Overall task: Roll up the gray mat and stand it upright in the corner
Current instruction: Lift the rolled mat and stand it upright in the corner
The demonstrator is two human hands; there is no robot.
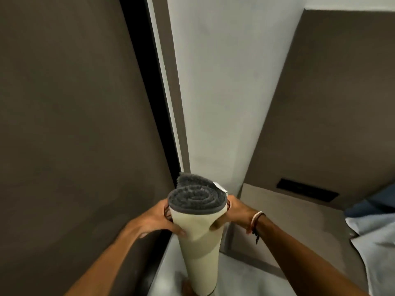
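Left hand [157, 218] and right hand [238, 212] grip the rolled gray mat [197, 227], upright at lower centre of the frame.

A home bedroom: padded headboard [333, 99], rumpled bedding [376, 238].

Single head-worn wide-angle view, looking forward and steeply down into a room corner between a dark brown panel [70, 124] and a pale grey wall [224, 92]. Close range: both forearms entering from the bottom edge. No second view for overlap.
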